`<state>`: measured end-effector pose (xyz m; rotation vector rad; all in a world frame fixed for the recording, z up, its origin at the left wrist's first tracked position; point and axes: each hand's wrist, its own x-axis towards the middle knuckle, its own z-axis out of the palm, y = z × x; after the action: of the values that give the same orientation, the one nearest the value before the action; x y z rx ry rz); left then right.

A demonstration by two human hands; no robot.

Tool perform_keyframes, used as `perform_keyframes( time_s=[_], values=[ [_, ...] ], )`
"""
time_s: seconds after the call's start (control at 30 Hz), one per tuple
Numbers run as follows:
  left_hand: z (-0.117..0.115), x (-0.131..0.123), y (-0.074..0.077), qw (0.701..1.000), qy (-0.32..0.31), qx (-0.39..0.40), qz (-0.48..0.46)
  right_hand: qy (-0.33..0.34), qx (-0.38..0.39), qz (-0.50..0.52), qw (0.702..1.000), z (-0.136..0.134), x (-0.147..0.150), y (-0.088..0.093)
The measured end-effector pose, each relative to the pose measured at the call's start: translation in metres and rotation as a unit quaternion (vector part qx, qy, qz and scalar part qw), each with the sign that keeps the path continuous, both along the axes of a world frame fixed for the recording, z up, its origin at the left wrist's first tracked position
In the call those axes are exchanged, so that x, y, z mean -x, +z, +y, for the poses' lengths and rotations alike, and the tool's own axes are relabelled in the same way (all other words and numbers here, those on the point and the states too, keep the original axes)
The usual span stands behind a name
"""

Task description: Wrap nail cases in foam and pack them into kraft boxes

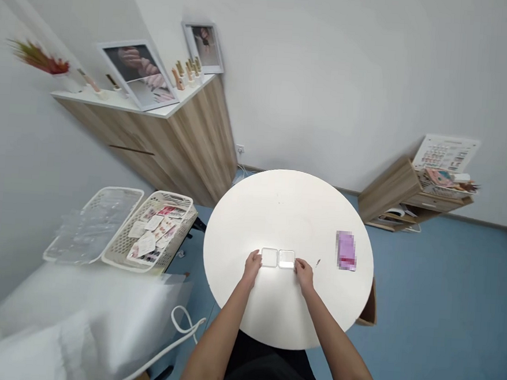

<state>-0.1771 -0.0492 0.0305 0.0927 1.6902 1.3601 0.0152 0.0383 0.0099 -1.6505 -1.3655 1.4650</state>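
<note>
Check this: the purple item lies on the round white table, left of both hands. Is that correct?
Not quite: the head view shows the purple item on the round white table, but right of both the left hand and the right hand.

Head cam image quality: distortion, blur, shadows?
Head view: cabinet and shelf unit lean outward, wide-angle stretch; dried plant at far left looks smeared; purple item is pixelated; soft shadow on the white table's near side; clear square pieces too small for fine detail.
</note>
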Motion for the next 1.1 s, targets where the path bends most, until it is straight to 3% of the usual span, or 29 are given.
perform_keyframes(
  time_s=[0.13, 0.27, 0.33, 0.43, 0.53, 0.63, 0.73, 0.83, 1.0, 1.1],
  values=[
    [-0.017, 0.028, 0.009, 0.997, 0.018, -0.012, 0.081, -0.003, -0.156, -0.134, 0.979, 0.008, 0.018, -0.004],
    [-0.047, 0.078, 0.032, 0.977, 0.058, -0.023, 0.201, 0.089, -0.197, -0.157, 0.964, 0.004, 0.073, 0.016],
    [-0.070, 0.109, 0.046, 0.944, 0.060, -0.015, 0.326, 0.152, -0.198, -0.139, 0.958, -0.004, 0.111, 0.032],
    [-0.110, 0.153, 0.063, 0.866, 0.077, 0.033, 0.492, 0.233, -0.225, -0.101, 0.941, -0.022, 0.171, 0.053],
    [-0.149, 0.190, 0.069, 0.814, 0.090, 0.104, 0.564, 0.302, -0.269, -0.068, 0.912, -0.043, 0.231, 0.071],
    [-0.177, 0.216, 0.066, 0.790, 0.073, 0.159, 0.588, 0.360, -0.310, -0.045, 0.879, -0.063, 0.288, 0.083],
    [-0.192, 0.230, 0.059, 0.795, 0.054, 0.159, 0.583, 0.398, -0.349, -0.033, 0.848, -0.078, 0.341, 0.091],
    [-0.197, 0.235, 0.056, 0.821, 0.048, 0.125, 0.556, 0.426, -0.383, -0.045, 0.818, -0.082, 0.387, 0.096],
    [-0.199, 0.237, 0.057, 0.871, 0.083, 0.080, 0.477, 0.461, -0.411, -0.147, 0.772, -0.066, 0.452, 0.095],
    [-0.200, 0.238, 0.057, 0.891, 0.102, 0.054, 0.439, 0.470, -0.398, -0.195, 0.763, -0.055, 0.482, 0.091]
  ],
)
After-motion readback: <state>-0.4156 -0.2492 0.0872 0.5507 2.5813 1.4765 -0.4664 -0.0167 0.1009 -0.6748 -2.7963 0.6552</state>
